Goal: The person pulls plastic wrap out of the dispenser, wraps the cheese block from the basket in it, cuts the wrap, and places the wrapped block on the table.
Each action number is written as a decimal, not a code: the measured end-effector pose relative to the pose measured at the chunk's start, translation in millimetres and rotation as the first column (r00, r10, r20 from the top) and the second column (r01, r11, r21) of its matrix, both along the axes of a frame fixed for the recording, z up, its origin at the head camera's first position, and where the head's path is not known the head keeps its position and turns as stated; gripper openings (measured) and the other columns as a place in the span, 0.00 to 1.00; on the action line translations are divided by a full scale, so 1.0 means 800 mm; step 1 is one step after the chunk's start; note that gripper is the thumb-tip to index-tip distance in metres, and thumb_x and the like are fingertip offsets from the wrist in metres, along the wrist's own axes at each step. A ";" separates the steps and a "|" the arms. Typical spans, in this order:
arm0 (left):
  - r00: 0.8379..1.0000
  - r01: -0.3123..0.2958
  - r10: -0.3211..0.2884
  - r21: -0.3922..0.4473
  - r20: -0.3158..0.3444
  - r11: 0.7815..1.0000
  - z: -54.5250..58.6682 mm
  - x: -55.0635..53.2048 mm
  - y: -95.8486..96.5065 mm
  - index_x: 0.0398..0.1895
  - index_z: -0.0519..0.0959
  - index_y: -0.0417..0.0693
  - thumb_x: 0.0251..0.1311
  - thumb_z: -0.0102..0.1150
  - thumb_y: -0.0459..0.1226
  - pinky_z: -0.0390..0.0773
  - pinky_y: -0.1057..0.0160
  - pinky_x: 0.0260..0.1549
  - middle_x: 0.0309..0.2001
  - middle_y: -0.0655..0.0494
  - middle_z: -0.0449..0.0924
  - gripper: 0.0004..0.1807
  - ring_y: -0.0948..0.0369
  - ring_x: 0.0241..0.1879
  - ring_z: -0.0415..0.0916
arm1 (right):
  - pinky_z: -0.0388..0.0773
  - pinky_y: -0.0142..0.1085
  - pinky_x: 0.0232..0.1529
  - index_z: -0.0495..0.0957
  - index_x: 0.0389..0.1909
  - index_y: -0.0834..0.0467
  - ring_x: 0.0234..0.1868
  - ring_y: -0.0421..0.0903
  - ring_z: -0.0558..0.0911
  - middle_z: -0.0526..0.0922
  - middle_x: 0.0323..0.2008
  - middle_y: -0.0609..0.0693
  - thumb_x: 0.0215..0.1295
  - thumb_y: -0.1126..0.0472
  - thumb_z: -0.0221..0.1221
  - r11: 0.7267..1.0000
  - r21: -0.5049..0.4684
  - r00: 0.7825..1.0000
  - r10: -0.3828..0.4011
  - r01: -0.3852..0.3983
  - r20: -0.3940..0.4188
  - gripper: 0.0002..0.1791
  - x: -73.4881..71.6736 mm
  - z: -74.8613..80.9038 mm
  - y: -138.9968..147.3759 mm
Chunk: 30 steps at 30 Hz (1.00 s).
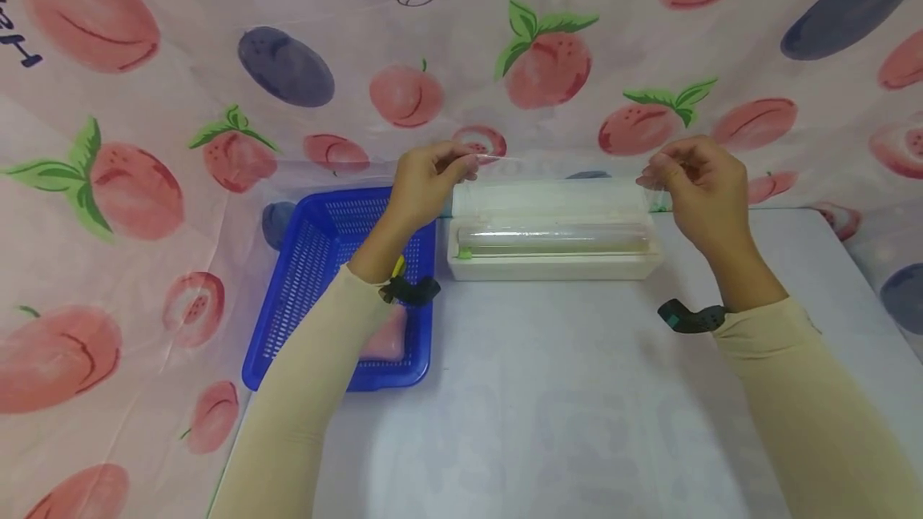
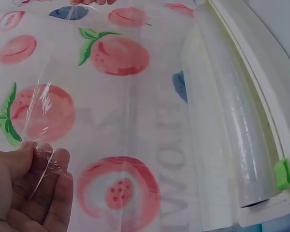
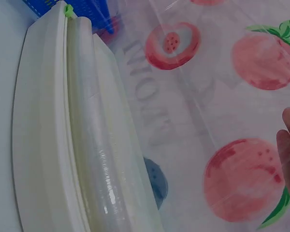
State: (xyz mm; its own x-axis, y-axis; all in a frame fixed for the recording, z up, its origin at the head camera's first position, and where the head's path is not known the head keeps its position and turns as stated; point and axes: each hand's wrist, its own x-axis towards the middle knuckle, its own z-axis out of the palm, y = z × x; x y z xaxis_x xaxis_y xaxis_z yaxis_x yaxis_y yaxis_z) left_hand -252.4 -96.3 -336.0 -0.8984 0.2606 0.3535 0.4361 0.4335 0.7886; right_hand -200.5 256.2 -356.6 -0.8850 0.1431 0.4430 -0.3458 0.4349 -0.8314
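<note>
Between both hands, a clear sheet of cling film (image 2: 44,104) is stretched above and behind an open white dispenser box (image 1: 555,269). My left hand (image 1: 425,187) pinches one corner of the film between thumb and fingers, and the plastic bunches there in the left wrist view. At the other corner, my right hand (image 1: 703,191) pinches the film with thumb and forefinger; only some of its fingers show in the right wrist view. The roll of film (image 1: 555,239) lies in the box, whose lid (image 1: 551,197) stands raised at the back. A green slider (image 2: 282,175) sits at the box's left end.
Left of the box, a blue plastic basket (image 1: 414,379) holds a pink item (image 1: 388,335) and a yellow one (image 1: 399,266), partly hidden by my left arm. The white table (image 1: 548,407) meets a fruit-printed cloth (image 1: 447,38) hanging behind and at the sides.
</note>
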 end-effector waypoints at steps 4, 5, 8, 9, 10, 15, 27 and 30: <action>1.000 0.017 -0.016 0.041 -0.006 0.999 0.007 0.003 -0.001 0.47 0.87 0.41 0.69 0.63 0.38 0.85 0.64 0.43 0.36 0.47 0.89 0.11 0.56 0.37 0.87 | 0.80 0.20 0.43 0.79 0.45 0.67 0.34 0.33 0.86 0.83 0.33 0.39 0.72 0.60 0.61 1.000 -0.005 0.999 -0.016 0.016 -0.043 0.12 0.002 0.007 -0.002; 1.000 0.018 -0.019 0.048 0.001 0.999 0.009 0.003 -0.001 0.47 0.87 0.41 0.70 0.63 0.38 0.85 0.64 0.43 0.37 0.47 0.89 0.11 0.56 0.37 0.87 | 0.80 0.20 0.43 0.79 0.44 0.67 0.34 0.33 0.86 0.84 0.33 0.39 0.72 0.60 0.61 1.000 -0.012 0.999 -0.018 0.017 -0.051 0.12 0.003 0.009 -0.003; 1.000 0.015 -0.016 0.066 0.025 0.998 0.013 0.005 -0.003 0.46 0.87 0.42 0.70 0.62 0.38 0.85 0.65 0.43 0.38 0.47 0.89 0.11 0.57 0.38 0.87 | 0.80 0.21 0.44 0.79 0.44 0.68 0.33 0.33 0.86 0.84 0.32 0.38 0.72 0.61 0.62 1.000 -0.023 0.997 -0.022 0.020 -0.080 0.12 0.006 0.014 -0.007; 1.000 0.013 -0.015 0.065 0.027 0.998 0.015 0.006 -0.003 0.46 0.87 0.42 0.70 0.62 0.38 0.85 0.65 0.43 0.38 0.47 0.89 0.10 0.56 0.38 0.87 | 0.80 0.21 0.44 0.79 0.44 0.68 0.33 0.33 0.86 0.84 0.32 0.38 0.71 0.60 0.62 1.000 -0.022 0.996 -0.022 0.020 -0.087 0.12 0.007 0.016 -0.008; 1.000 0.011 -0.012 0.061 0.027 0.998 0.017 0.007 -0.004 0.46 0.87 0.43 0.70 0.62 0.38 0.85 0.65 0.43 0.38 0.47 0.89 0.10 0.56 0.38 0.87 | 0.80 0.21 0.44 0.79 0.44 0.68 0.34 0.33 0.87 0.84 0.32 0.39 0.71 0.60 0.62 1.000 -0.018 0.995 -0.021 0.019 -0.094 0.12 0.007 0.018 -0.009; 0.999 0.018 -0.021 0.074 0.039 0.997 0.024 0.009 -0.005 0.46 0.87 0.42 0.70 0.62 0.38 0.85 0.64 0.45 0.38 0.46 0.89 0.10 0.57 0.39 0.87 | 0.81 0.22 0.43 0.79 0.43 0.66 0.34 0.35 0.87 0.84 0.32 0.41 0.72 0.60 0.62 0.998 -0.057 0.997 -0.011 0.006 -0.083 0.11 0.005 0.026 -0.009; 0.999 0.012 -0.015 0.083 0.032 0.997 0.047 0.011 -0.002 0.47 0.87 0.45 0.70 0.63 0.40 0.84 0.66 0.47 0.40 0.50 0.88 0.11 0.62 0.41 0.85 | 0.84 0.26 0.41 0.80 0.40 0.68 0.31 0.41 0.86 0.84 0.31 0.49 0.69 0.67 0.62 0.960 -0.257 0.984 0.074 -0.114 -0.160 0.06 0.000 0.054 -0.010; 1.000 0.012 -0.014 0.088 0.019 0.996 0.055 0.013 -0.001 0.47 0.87 0.44 0.70 0.63 0.40 0.84 0.66 0.47 0.38 0.50 0.88 0.11 0.62 0.41 0.84 | 0.83 0.25 0.42 0.80 0.41 0.69 0.31 0.40 0.86 0.84 0.32 0.48 0.70 0.66 0.61 0.971 -0.223 0.984 0.051 -0.089 -0.172 0.08 0.002 0.063 -0.014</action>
